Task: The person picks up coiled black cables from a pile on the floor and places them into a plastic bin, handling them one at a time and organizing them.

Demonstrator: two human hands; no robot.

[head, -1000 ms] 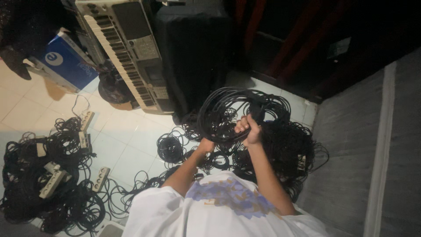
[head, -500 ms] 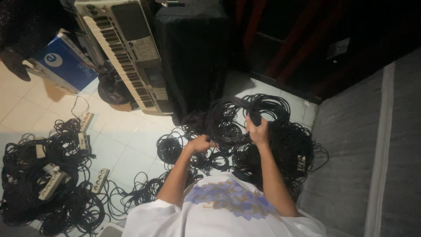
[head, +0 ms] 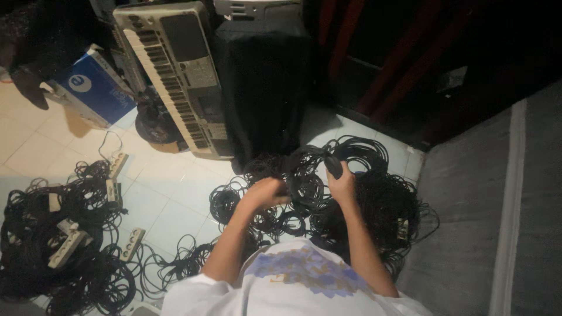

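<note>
Two hands are on one coil of black cable (head: 304,169) just past twelve o'clock from our chest: our left hand (head: 266,193) is closed in a fist around its near strands and our right hand (head: 341,184) is wrapped shut on its right side, seemingly to keep the loops gathered above the tangled cable heap (head: 380,205) beneath. At about ten o'clock one keyboard (head: 175,70) leans by a black covered speaker (head: 263,82), and out at eight o'clock we count at least four white power strips (head: 67,248) among a second cable pile (head: 52,246).
</note>
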